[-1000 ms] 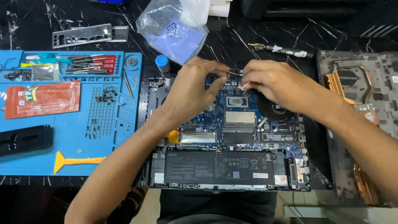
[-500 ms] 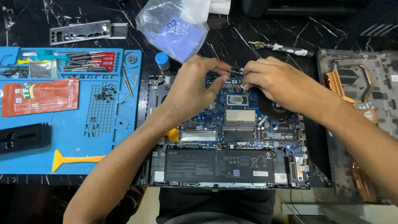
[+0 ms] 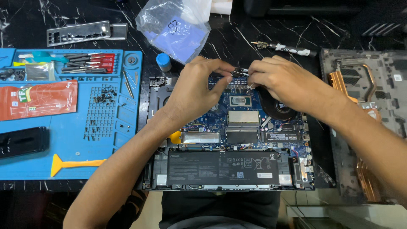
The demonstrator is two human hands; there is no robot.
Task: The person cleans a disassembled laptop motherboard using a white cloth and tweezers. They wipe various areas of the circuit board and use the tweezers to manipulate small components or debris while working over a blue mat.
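An opened laptop (image 3: pixel 157 101) lies in front of me with its blue mainboard (image 3: pixel 243 127), bare processor chip (image 3: pixel 240 101), black fan (image 3: pixel 277 109) and long black battery (image 3: pixel 222 165) exposed. My left hand (image 3: pixel 197 91) and my right hand (image 3: pixel 275 80) meet over the board's far edge. Their fingertips pinch a thin black cable (image 3: pixel 239 71) between them. What lies under the fingers is hidden.
A blue work mat (image 3: pixel 106 140) at left holds screwdriver bits (image 3: pixel 87 63), loose screws (image 3: pixel 106 95), a red packet (image 3: pixel 38 99), a black case (image 3: pixel 21 142) and an orange pry tool (image 3: pixel 74 163). A plastic bag (image 3: pixel 176 29), screwdriver (image 3: pixel 284 48) and copper heatsink (image 3: pixel 352 85) lie nearby.
Both hands stay at the board's far edge with only small finger shifts. The view has drifted slightly, so everything sits a little further left and higher.
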